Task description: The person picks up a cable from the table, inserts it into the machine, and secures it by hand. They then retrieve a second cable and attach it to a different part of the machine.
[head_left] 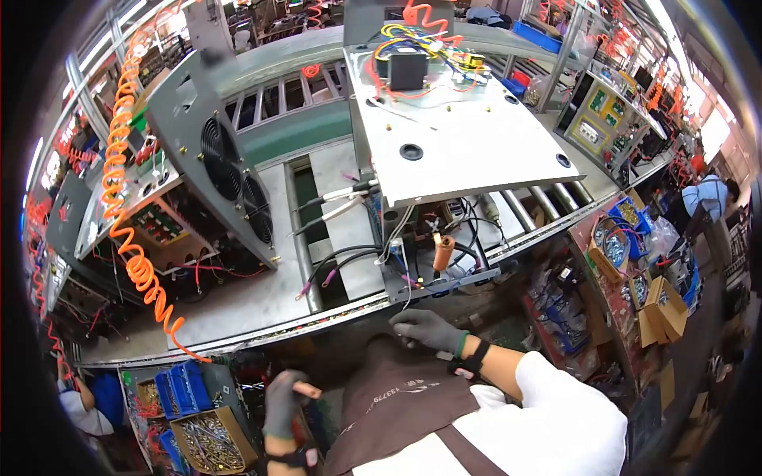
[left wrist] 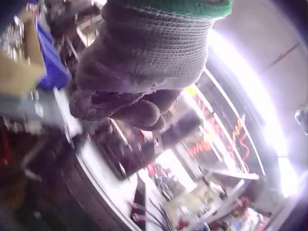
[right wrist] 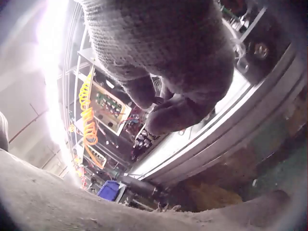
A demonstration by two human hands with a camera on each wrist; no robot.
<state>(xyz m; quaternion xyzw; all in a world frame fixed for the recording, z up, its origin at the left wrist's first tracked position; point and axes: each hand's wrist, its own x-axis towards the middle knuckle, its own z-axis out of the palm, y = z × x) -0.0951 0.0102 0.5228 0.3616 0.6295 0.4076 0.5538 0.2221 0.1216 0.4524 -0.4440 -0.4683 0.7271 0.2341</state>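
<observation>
In a grey glove, the left hand (head_left: 290,403) is low in front of the body, right of the parts boxes. Its fingers look curled in the left wrist view, where the gloved hand (left wrist: 144,67) shows nothing clearly held. The right hand (head_left: 429,330), also gloved, is just below the bench edge, under the open metal cabinet (head_left: 476,151). Thumb and finger of the right hand (right wrist: 163,62) pinch a small ridged metal part (right wrist: 158,100); its exact kind cannot be told. A thin wire (head_left: 409,278) hangs from the cabinet close above this hand.
A grey panel with black fans (head_left: 222,159) stands on the left of the bench, beside a coiled orange hose (head_left: 119,151). Blue bins (head_left: 184,390) and a carton of screws (head_left: 210,441) lie lower left. Cartons (head_left: 663,309) stand at right, near another person (head_left: 706,198).
</observation>
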